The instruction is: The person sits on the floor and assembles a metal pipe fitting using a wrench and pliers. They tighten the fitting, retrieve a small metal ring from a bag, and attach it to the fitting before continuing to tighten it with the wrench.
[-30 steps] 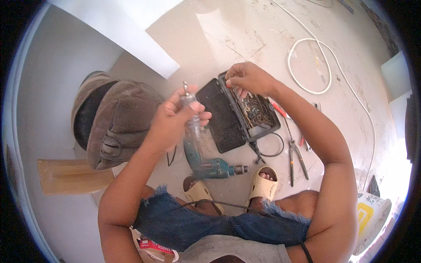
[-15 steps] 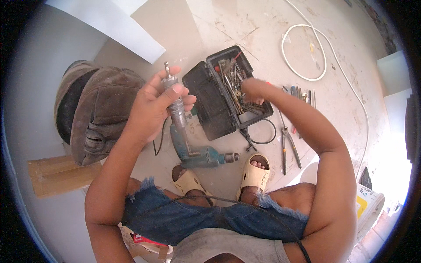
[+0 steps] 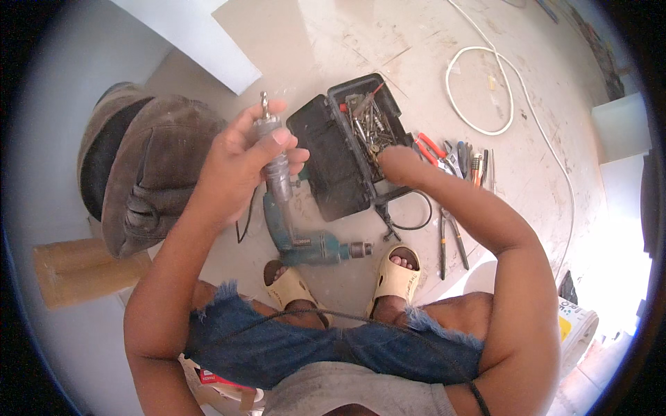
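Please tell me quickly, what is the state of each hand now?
Left hand: closed around a grey cylindrical tool.
Right hand: at the open black case; its fingers are hidden, so its grip cannot be told.

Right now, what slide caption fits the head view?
Left hand holding a long grey tool, right hand at an open black toolbox, teal drill on the floor.

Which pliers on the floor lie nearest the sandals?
The orange-handled pliers, handles spread apart, near the right sandal; the red-handled pliers lie farther off, beside the open black toolbox.
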Action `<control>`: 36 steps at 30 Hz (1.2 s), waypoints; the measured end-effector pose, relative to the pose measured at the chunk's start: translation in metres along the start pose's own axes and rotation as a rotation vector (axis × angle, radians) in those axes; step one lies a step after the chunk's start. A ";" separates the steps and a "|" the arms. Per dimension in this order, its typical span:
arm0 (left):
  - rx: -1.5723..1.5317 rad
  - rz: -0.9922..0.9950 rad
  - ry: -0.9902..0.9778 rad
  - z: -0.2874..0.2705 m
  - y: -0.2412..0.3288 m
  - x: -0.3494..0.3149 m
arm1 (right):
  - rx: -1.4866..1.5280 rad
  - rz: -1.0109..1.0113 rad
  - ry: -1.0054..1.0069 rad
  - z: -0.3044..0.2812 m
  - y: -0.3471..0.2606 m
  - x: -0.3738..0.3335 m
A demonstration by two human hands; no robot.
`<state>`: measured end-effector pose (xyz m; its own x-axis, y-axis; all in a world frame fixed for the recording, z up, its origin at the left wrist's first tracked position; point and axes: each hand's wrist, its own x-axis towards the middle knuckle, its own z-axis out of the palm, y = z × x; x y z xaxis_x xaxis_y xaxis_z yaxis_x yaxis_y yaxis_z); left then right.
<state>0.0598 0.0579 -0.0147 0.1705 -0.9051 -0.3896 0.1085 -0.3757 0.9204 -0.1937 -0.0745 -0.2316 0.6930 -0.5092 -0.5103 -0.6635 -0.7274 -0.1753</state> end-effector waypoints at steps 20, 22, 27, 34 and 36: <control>-0.015 0.035 -0.023 -0.002 -0.003 0.001 | 0.684 -0.052 0.304 -0.077 0.043 0.063; -0.015 0.037 -0.023 -0.002 -0.003 0.001 | 0.637 0.064 0.275 -0.076 0.052 0.067; 0.003 0.020 0.002 0.003 -0.001 0.003 | 0.616 0.011 0.201 -0.033 0.097 0.099; 0.015 0.013 -0.002 0.003 -0.002 0.005 | 0.396 0.239 0.349 0.031 0.022 0.112; 0.014 0.009 0.011 -0.001 -0.001 0.002 | 0.219 0.107 0.281 0.030 0.005 0.108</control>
<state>0.0611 0.0564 -0.0171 0.1818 -0.9064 -0.3812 0.0928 -0.3701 0.9244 -0.1306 -0.1200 -0.3129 0.6465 -0.7057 -0.2898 -0.7600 -0.5628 -0.3250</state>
